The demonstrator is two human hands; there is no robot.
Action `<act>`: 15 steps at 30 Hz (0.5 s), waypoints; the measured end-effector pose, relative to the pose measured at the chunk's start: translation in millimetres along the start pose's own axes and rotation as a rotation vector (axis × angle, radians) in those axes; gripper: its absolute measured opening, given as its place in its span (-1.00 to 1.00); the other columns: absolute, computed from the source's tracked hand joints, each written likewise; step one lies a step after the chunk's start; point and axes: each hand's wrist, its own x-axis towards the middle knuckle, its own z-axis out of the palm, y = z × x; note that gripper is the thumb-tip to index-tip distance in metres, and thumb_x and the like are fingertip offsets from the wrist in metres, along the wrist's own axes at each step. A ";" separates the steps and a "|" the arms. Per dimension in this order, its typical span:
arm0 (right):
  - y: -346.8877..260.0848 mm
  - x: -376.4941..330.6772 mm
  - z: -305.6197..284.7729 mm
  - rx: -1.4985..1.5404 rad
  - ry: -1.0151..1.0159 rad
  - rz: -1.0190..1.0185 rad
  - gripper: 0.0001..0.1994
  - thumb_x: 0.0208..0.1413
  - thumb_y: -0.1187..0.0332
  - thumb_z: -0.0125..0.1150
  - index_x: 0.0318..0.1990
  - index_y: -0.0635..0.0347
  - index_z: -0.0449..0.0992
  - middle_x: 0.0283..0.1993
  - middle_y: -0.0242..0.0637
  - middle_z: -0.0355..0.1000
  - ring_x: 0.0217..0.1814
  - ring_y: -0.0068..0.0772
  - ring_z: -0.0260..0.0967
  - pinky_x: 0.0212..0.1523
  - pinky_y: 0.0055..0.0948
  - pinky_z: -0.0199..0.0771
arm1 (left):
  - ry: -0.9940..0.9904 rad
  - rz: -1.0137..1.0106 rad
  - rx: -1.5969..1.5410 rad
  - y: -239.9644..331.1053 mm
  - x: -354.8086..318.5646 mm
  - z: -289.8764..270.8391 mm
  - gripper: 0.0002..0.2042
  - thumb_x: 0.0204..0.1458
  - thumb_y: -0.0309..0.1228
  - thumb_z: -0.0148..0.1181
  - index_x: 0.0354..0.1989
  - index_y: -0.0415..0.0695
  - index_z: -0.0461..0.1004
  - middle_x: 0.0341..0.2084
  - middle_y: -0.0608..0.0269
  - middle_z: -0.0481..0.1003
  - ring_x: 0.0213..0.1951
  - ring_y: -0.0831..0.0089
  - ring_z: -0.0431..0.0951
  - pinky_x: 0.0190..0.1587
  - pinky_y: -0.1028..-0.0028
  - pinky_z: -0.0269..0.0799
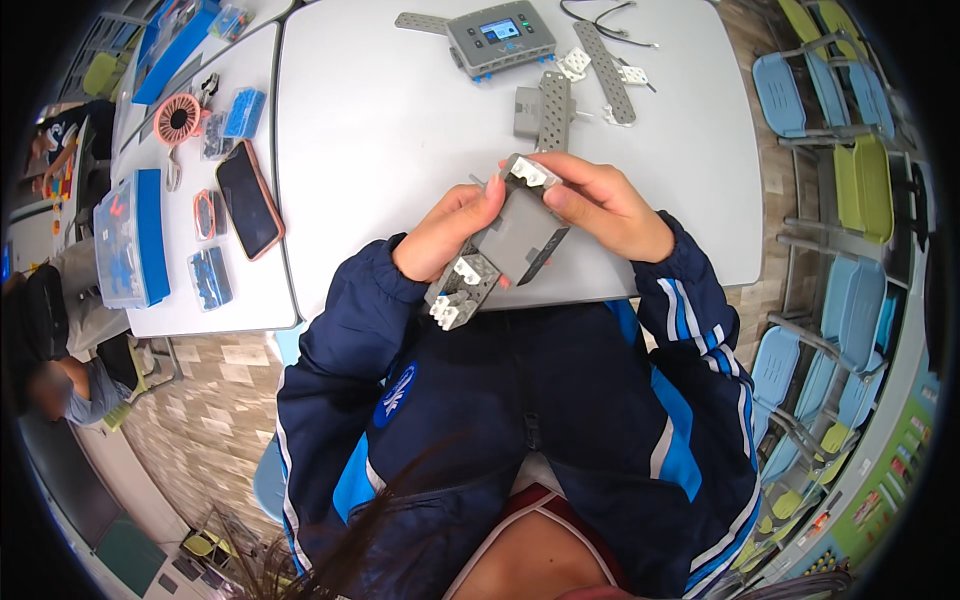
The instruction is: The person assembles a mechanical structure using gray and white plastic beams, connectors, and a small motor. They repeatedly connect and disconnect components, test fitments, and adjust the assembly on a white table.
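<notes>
Both hands hold a grey plastic building-kit assembly [516, 236] above the near edge of the table. It has a boxy grey motor-like block in its middle, a pair of white connectors [530, 172] at its far end, and more white connectors [452, 306] at its near left end. My left hand [445, 235] grips its left side, thumb on top. My right hand [612, 212] closes on its far right end, with thumb and fingers at the white connectors. The undersides of the fingers are hidden. Just beyond lies a second grey block with a perforated beam [553, 115].
Farther back are a grey controller with a lit screen [505, 42], a long perforated beam [606, 75], white connectors [573, 64] and black cables [612, 32]. A phone [250, 200], small fan [178, 118] and blue parts boxes [150, 238] occupy the left table. Chairs [780, 95] line the right.
</notes>
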 end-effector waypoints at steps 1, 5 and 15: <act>-1.3 -1.8 -5.5 -0.037 -0.065 0.039 -0.68 0.36 0.29 0.04 0.11 0.35 0.39 -0.18 -0.36 0.45 -0.12 -0.63 0.38 -0.04 -0.54 0.40 | -0.001 -0.030 -0.008 0.6 -1.8 1.2 -0.40 0.22 0.13 -0.02 -0.07 -0.31 0.45 -0.34 0.14 0.56 -0.48 0.45 0.62 -0.42 0.45 0.64; -2.0 -9.0 -0.4 -0.042 -0.016 0.112 -0.78 0.32 0.32 0.07 -0.07 0.33 0.42 -0.32 -0.38 0.45 -0.24 -0.63 0.39 -0.21 -0.53 0.39 | 0.054 -0.084 0.137 -2.2 -7.0 9.8 -0.16 0.06 0.39 -0.23 -0.01 -0.31 0.39 -0.28 0.07 0.55 -0.42 0.44 0.63 -0.51 0.52 0.60; -46.5 -19.0 11.7 -0.661 -0.065 0.114 -0.67 0.23 0.22 0.10 -0.23 0.43 0.37 -0.43 0.12 0.47 -0.40 0.08 0.47 -0.38 -0.19 0.42 | 0.147 0.081 0.468 3.3 -33.3 33.3 0.27 -0.23 -0.35 0.59 0.46 -0.04 -0.45 0.22 0.03 0.16 0.24 0.37 0.22 0.27 0.29 0.22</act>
